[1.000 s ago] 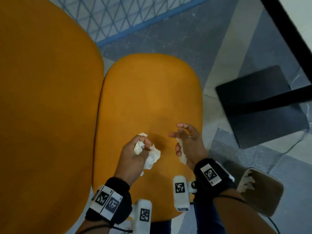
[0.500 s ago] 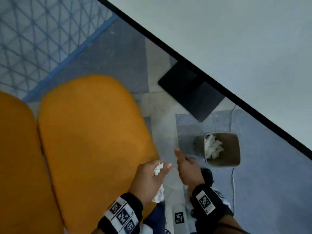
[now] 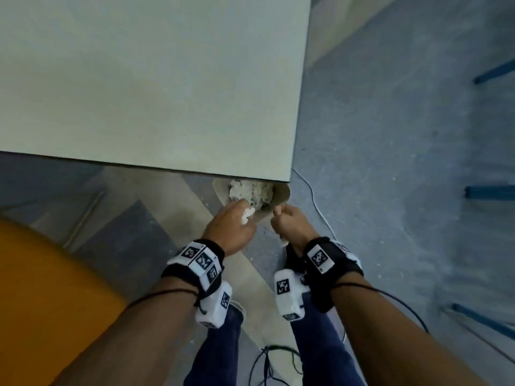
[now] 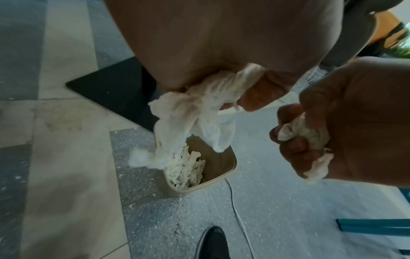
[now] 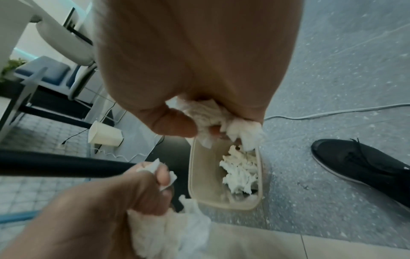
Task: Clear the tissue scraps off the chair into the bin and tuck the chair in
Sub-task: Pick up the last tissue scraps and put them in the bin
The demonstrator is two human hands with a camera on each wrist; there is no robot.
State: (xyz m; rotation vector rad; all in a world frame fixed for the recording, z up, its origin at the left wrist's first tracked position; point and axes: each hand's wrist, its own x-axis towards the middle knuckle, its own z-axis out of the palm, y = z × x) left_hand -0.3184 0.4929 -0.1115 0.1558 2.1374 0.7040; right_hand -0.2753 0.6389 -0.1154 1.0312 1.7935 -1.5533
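A beige bin (image 3: pixel 282 196) stands on the floor, half under the table's near edge, with white tissue scraps (image 3: pixel 250 190) inside. My left hand (image 3: pixel 234 224) hovers over its near rim and grips a bunch of tissue scraps (image 4: pixel 188 119) that dangle toward the bin (image 4: pixel 213 180). Just to its right, my right hand (image 3: pixel 289 222) grips another crumpled tissue wad (image 5: pixel 210 119) above the bin's rim (image 5: pixel 191 175). Part of the orange chair (image 3: pixel 41 296) shows at lower left, apart from both hands.
The pale table top (image 3: pixel 139 79) fills the upper left. Its black foot plate (image 4: pixel 115 91) lies beside the bin. A white cable (image 3: pixel 315 196) runs past the bin's right side. My black shoe (image 5: pixel 363 161) stands nearby. Blue furniture legs (image 3: pixel 487 190) are at the right.
Both hands have left the chair seat with their tissue and swung right, to just above the bin. The view has turned from the chair to the table edge and the bin.
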